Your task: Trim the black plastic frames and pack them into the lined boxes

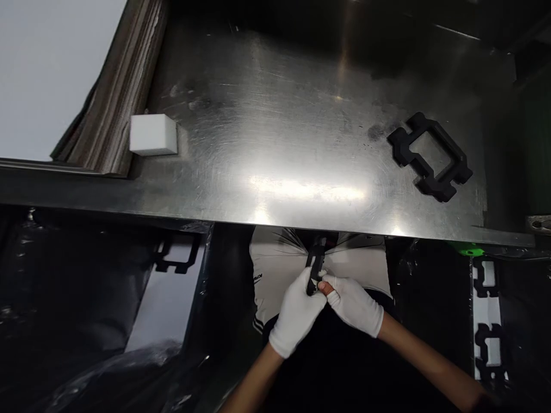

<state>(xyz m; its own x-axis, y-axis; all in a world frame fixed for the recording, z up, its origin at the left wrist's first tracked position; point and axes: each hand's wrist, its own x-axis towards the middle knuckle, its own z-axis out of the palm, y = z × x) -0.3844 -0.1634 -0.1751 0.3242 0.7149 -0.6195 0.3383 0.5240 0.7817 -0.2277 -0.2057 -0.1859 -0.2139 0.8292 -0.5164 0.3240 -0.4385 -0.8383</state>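
Just past the bench's front edge and above my lap, both my hands meet at a black foam frame (317, 258), which I see nearly edge-on. My left hand (297, 315), in a white glove, is closed around its lower part. From the other side, my right hand (355, 307) pinches the near end; its glove leaves the thumb tip bare. The fingers hide part of the piece. A similar black frame (451, 166) with notched tabs and a rectangular opening lies on the right of the metal bench (293, 132).
At left on the bench stands a thick stack of sheets (55, 74) with a white top, a white foam block (152, 135) by its corner. Below the edge, black plastic-lined bins (86, 298) flank me; more black frames (488, 350) and white sheets (161, 310) lie in them.
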